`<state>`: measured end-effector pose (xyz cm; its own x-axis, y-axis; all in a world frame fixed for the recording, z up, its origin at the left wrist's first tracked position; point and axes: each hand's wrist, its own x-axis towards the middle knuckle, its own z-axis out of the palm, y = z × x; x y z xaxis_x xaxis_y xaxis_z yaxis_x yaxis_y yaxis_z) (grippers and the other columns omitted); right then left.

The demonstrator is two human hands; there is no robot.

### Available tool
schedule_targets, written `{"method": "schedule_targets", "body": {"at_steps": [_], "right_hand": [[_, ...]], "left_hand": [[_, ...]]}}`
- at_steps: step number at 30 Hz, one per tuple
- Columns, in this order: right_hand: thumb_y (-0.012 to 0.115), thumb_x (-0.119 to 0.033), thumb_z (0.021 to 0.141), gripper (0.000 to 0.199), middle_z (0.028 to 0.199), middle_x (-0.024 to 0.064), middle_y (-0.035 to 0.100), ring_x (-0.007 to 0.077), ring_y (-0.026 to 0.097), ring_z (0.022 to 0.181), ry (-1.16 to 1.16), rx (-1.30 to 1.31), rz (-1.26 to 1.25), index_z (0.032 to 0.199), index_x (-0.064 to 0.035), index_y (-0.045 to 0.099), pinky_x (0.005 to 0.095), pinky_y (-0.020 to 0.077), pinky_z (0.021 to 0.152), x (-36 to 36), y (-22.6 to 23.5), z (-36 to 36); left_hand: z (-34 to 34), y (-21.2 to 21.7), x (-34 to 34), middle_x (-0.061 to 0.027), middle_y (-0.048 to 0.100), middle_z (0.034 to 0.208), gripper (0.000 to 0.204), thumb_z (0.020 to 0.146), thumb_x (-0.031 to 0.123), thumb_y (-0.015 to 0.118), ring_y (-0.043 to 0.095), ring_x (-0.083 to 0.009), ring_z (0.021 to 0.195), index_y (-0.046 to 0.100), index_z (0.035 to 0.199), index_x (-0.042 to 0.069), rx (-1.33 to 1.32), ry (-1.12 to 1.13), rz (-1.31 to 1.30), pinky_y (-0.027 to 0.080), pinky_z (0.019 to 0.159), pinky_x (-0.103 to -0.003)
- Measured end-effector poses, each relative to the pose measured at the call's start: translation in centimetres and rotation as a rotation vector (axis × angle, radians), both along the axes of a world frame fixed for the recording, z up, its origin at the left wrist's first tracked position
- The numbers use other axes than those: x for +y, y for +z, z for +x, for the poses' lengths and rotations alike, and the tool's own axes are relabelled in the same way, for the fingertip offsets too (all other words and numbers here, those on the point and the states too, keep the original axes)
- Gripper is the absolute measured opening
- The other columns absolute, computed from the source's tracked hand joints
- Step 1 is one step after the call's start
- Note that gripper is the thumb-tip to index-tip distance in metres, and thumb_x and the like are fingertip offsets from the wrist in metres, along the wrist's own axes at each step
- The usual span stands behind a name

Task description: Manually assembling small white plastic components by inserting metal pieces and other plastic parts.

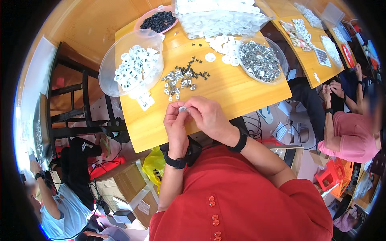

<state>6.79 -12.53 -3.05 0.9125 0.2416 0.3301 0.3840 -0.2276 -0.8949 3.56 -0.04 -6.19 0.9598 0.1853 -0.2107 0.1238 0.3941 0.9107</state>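
Observation:
Over the near edge of the table, my left hand pinches a small round white plastic piece between thumb and fingers. My right hand meets it there, its thumb and fingertips closed at the piece's right side; anything smaller between them is hidden. Just beyond my hands lies a loose pile of small metal parts, some with white bits. Small black cross-shaped parts are scattered behind that pile. White discs lie farther back, one of them apart from the rest.
On the wooden table stand a clear tub of white pieces, a round tub of metal parts, a pink bowl of black parts and a large clear bin. Co-workers sit left and right.

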Motion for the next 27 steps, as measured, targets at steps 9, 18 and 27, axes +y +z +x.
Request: {"method": "schedule_targets", "body": {"at_steps": [9, 18, 27], "right_hand": [[0.06, -0.006, 0.085, 0.009, 0.076, 0.0013, 0.064, 0.0061, 0.058, 0.063, 0.256, 0.511, 0.141, 0.089, 0.0009, 0.063, 0.0202, 0.0456, 0.056, -3.3, 0.2, 3.6], [0.062, -0.013, 0.081, 0.014, 0.076, 0.0139, 0.067, 0.0254, 0.065, 0.066, -0.063, -0.026, -0.537, 0.084, -0.0017, 0.068, 0.0338, 0.0511, 0.063, -4.8, -0.4, 10.8], [0.062, -0.008, 0.076, 0.009, 0.077, 0.0186, 0.065, 0.0335, 0.064, 0.075, -0.051, 0.065, -0.801, 0.079, -0.0019, 0.068, 0.0407, 0.0502, 0.068, -4.0, -1.4, 11.9]], "left_hand": [[-0.1, 0.6, 0.2, -0.0062, 0.061, 0.109, 0.035, 0.093, 0.007, 0.052, 0.059, -0.0104, 0.086, 0.05, 0.127, 0.001, 0.083, -0.156, -0.302, 0.051, 0.077, -0.023], [-0.1, 0.0, 0.9, -0.0051, 0.061, 0.11, 0.036, 0.092, 0.009, 0.055, 0.059, -0.0094, 0.084, 0.051, 0.127, 0.002, 0.065, -0.13, -0.351, 0.05, 0.076, -0.021], [0.0, 0.0, 0.9, -0.0047, 0.06, 0.105, 0.037, 0.093, 0.012, 0.054, 0.055, -0.0096, 0.08, 0.048, 0.128, 0.0, 0.034, -0.151, -0.406, 0.046, 0.073, -0.021]]}}
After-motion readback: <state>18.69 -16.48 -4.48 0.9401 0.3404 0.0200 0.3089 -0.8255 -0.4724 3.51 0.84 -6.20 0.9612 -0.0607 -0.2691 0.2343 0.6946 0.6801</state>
